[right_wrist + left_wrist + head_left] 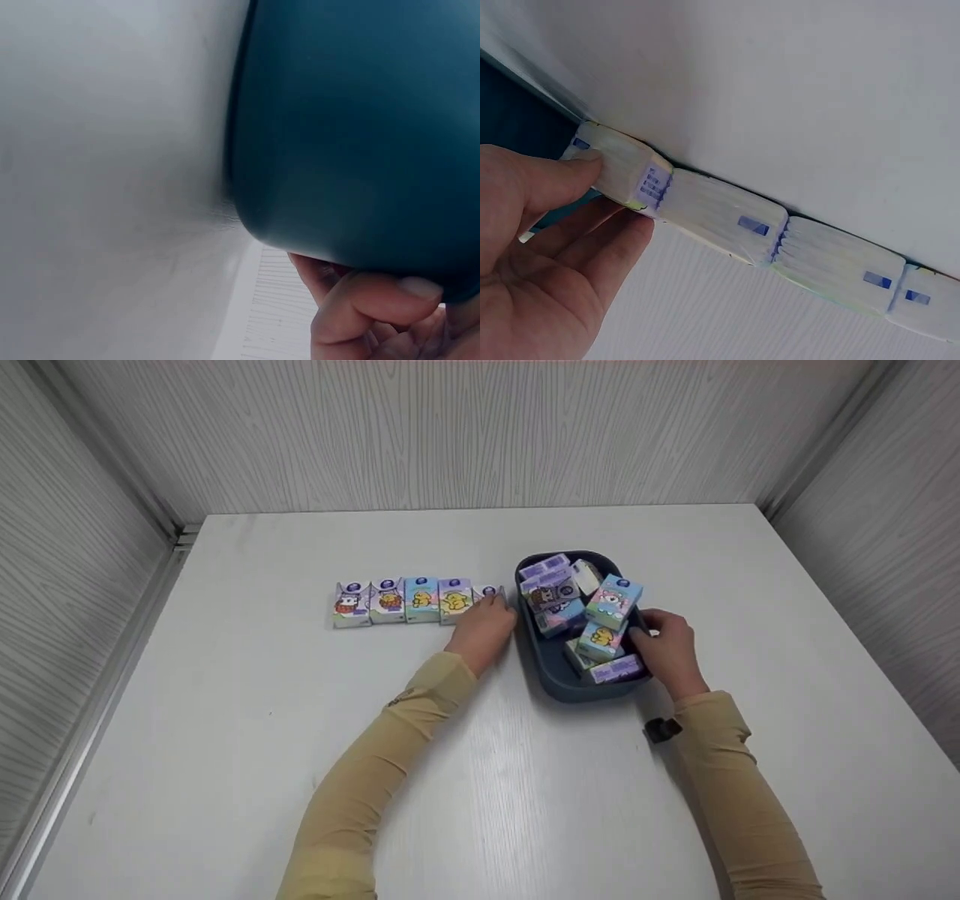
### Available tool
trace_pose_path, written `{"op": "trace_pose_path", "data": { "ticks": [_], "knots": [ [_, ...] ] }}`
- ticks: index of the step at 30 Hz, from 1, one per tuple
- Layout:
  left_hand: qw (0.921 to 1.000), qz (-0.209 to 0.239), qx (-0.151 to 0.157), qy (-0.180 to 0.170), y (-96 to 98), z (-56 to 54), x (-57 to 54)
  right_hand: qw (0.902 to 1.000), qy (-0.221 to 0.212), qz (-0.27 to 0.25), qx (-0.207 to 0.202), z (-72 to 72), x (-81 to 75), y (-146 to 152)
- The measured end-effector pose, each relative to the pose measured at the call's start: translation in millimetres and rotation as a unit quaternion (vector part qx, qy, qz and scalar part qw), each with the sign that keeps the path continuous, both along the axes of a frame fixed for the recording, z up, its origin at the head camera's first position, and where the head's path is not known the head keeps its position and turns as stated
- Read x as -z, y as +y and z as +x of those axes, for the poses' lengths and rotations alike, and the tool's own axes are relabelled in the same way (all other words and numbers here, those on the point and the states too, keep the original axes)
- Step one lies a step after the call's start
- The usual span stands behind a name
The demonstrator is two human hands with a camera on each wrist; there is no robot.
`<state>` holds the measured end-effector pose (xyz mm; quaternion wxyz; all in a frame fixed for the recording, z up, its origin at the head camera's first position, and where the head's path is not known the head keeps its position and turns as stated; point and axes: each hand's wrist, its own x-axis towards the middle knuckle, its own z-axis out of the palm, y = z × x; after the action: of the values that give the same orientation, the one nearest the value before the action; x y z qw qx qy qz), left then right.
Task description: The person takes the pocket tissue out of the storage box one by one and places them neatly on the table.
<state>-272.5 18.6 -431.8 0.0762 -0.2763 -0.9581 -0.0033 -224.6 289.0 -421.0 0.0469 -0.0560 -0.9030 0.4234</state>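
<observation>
My left hand (484, 631) pinches a small pocket tissue pack (619, 172) between thumb and fingers, at the right end of a row of similar packs. Its neighbours in the row, such as a purple tissue pack (454, 598) with a yellow cartoon animal, stand side by side with their edges meeting. Just right of that hand is a dark blue plastic bin (581, 692) with rounded corners, heaped with several more packs. The right hand (670, 652) grips the bin's right rim, thumb on the rim and fingers outside, beside a blue pack (615, 598) lying on top.
A white table (225, 720) lies under everything, with grey wood-grain panels (480, 435) at its back and sides. A small black device (662, 730) sits by the right wrist. Table surface extends left of the row and right of the bin.
</observation>
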Motion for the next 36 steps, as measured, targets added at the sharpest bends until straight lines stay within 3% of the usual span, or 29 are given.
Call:
{"op": "trace_pose_path", "data": {
  "ticks": [8, 16, 25, 36],
  "knots": [
    [0.9998, 0.013, -0.010, 0.011, 0.4, -6.4, 0.5, 0.9999, -0.010, 0.002, 0.002, -0.7, -0.4, -0.2],
    [0.9992, 0.017, -0.025, -0.026, 2.0, -5.5, -4.1, 1.0000, 0.001, 0.000, -0.001, -2.0, 1.1, 0.8],
    [0.9994, 0.010, -0.019, 0.026, 3.2, -2.0, -0.8, 0.9999, 0.014, 0.007, -0.004, -3.9, 4.5, 4.2],
    [0.9996, 0.005, -0.026, 0.012, 2.5, -6.4, 1.7, 0.9999, 0.009, 0.008, -0.003, -4.5, 5.9, 2.6]
  ]
}}
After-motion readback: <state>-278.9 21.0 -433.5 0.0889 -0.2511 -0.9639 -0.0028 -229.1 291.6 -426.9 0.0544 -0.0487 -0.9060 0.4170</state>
